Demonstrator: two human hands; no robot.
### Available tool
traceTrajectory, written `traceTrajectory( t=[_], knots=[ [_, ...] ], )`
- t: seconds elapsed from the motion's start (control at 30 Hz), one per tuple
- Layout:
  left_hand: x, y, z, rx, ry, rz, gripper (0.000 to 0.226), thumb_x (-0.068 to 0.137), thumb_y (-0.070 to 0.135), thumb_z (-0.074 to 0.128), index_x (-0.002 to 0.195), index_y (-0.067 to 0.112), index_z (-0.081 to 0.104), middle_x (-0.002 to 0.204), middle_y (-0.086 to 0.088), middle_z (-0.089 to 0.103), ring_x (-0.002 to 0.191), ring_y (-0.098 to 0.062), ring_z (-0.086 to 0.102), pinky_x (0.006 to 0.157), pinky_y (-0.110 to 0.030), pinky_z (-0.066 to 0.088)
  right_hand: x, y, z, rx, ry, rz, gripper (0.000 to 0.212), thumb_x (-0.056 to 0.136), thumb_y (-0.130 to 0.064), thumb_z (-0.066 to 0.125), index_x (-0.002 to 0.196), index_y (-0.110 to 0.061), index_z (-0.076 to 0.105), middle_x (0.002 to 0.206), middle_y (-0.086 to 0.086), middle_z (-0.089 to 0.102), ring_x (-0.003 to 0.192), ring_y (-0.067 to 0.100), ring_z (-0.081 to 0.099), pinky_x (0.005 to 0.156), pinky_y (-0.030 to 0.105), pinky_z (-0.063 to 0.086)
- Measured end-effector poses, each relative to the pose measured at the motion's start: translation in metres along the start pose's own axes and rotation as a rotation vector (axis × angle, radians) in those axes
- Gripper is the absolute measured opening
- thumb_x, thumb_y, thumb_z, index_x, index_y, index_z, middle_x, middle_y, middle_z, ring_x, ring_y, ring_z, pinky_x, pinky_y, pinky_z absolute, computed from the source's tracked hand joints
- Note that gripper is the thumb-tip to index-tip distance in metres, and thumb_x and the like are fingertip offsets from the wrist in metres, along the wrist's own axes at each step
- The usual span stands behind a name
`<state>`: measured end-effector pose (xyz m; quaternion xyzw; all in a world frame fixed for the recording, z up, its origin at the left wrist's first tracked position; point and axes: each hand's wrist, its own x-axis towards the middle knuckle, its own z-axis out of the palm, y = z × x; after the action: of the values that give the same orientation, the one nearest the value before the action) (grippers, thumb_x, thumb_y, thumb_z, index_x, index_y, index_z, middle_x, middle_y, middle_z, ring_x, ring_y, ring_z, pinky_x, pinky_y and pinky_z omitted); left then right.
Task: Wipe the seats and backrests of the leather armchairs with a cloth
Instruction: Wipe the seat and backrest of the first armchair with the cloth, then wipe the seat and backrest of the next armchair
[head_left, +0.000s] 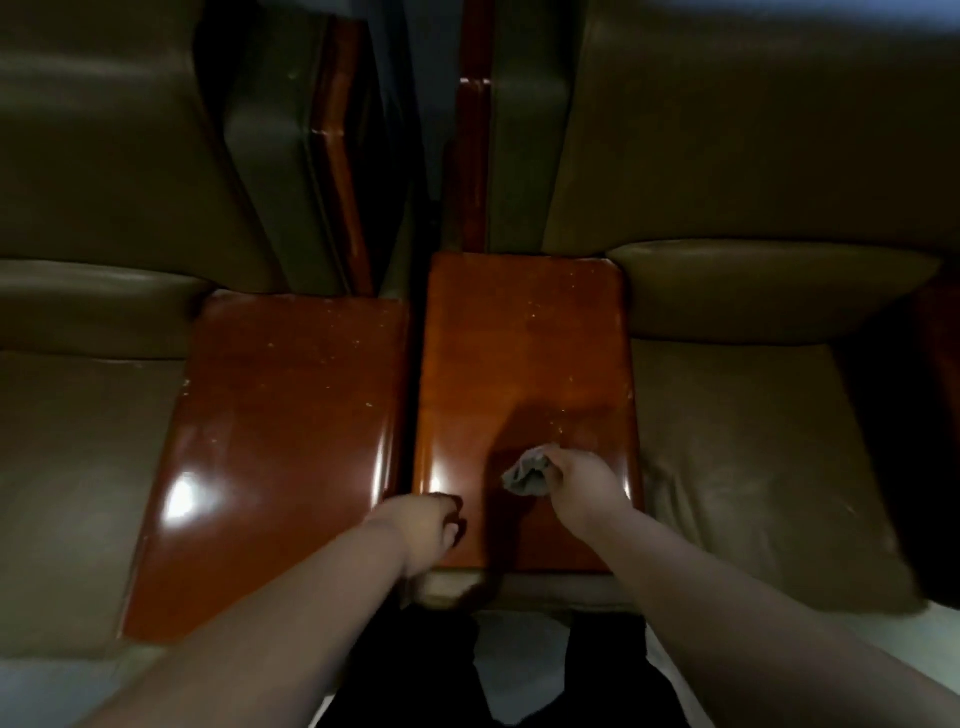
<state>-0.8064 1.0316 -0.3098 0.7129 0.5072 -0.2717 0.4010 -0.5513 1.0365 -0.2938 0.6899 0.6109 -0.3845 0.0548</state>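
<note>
Two olive-brown leather armchairs stand side by side, the left armchair's seat (78, 467) and the right armchair's seat (753, 467) at the frame's edges, with their backrests (753, 130) above. Between them lie two glossy wooden armrests, the left armrest (280, 415) and the right armrest (524, 364). My right hand (587, 483) grips a crumpled grey cloth (524, 473) over the near part of the right armrest. My left hand (426, 525) hovers with loosely curled fingers at that armrest's front left corner, holding nothing.
A narrow dark gap (413, 364) runs between the two armrests. The right armchair's seat cushion is wrinkled near its front. My dark trousers (415, 675) and a pale floor (519, 649) show at the bottom. The far right edge is in deep shadow.
</note>
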Motion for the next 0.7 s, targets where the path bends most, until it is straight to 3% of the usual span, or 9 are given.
traceTrajectory(
  t=[0.07, 0.2, 0.33, 0.5, 0.7],
  knots=[
    [-0.022, -0.007, -0.029, 0.053, 0.025, -0.005, 0.050, 0.110, 0.042, 0.041, 0.157, 0.024, 0.043, 0.146, -0.008, 0.060, 0.128, -0.029, 0.060, 0.098, -0.033, 0.048, -0.021, -0.020, -0.013, -0.021, -0.017, 0.021, 0.028, 0.108, -0.031, 0.041, 0.129, -0.035, 0.058, 0.114, -0.004, 0.064, 0.089, 0.008, 0.061, 0.076, 0.028, 0.053],
    [-0.070, -0.024, -0.072, 0.087, 0.136, -0.042, 0.048, 0.111, 0.043, 0.038, 0.154, 0.023, 0.045, 0.141, -0.007, 0.061, 0.121, -0.028, 0.061, 0.097, -0.042, 0.054, -0.059, -0.063, -0.034, -0.055, -0.031, 0.016, 0.018, 0.107, -0.032, 0.045, 0.115, -0.037, 0.061, 0.097, -0.008, 0.065, 0.083, 0.009, 0.065, 0.076, 0.031, 0.058],
    [-0.114, -0.035, -0.079, 0.070, 0.224, -0.061, 0.047, 0.111, 0.043, 0.037, 0.151, 0.022, 0.048, 0.143, -0.006, 0.060, 0.125, -0.027, 0.060, 0.101, -0.045, 0.054, -0.090, -0.099, -0.044, -0.138, -0.025, -0.030, 0.015, 0.105, -0.030, 0.051, 0.117, -0.034, 0.060, 0.105, -0.008, 0.063, 0.094, 0.012, 0.063, 0.090, 0.037, 0.057],
    [-0.179, -0.031, -0.051, -0.043, 0.437, -0.080, 0.048, 0.110, 0.043, 0.041, 0.154, 0.025, 0.048, 0.151, -0.001, 0.057, 0.134, -0.025, 0.057, 0.107, -0.042, 0.051, -0.129, -0.132, -0.039, -0.224, 0.109, -0.239, 0.025, 0.108, -0.034, 0.041, 0.118, -0.025, 0.062, 0.103, -0.002, 0.067, 0.092, 0.020, 0.065, 0.084, 0.039, 0.056],
    [-0.248, -0.037, 0.022, -0.200, 0.588, -0.193, 0.043, 0.108, 0.043, 0.045, 0.146, 0.028, 0.057, 0.142, 0.002, 0.064, 0.127, -0.022, 0.062, 0.102, -0.039, 0.054, -0.175, -0.161, -0.020, -0.121, 0.123, -0.333, 0.021, 0.108, -0.040, 0.043, 0.100, -0.032, 0.061, 0.089, -0.008, 0.065, 0.077, 0.011, 0.063, 0.071, 0.035, 0.058]
  ],
)
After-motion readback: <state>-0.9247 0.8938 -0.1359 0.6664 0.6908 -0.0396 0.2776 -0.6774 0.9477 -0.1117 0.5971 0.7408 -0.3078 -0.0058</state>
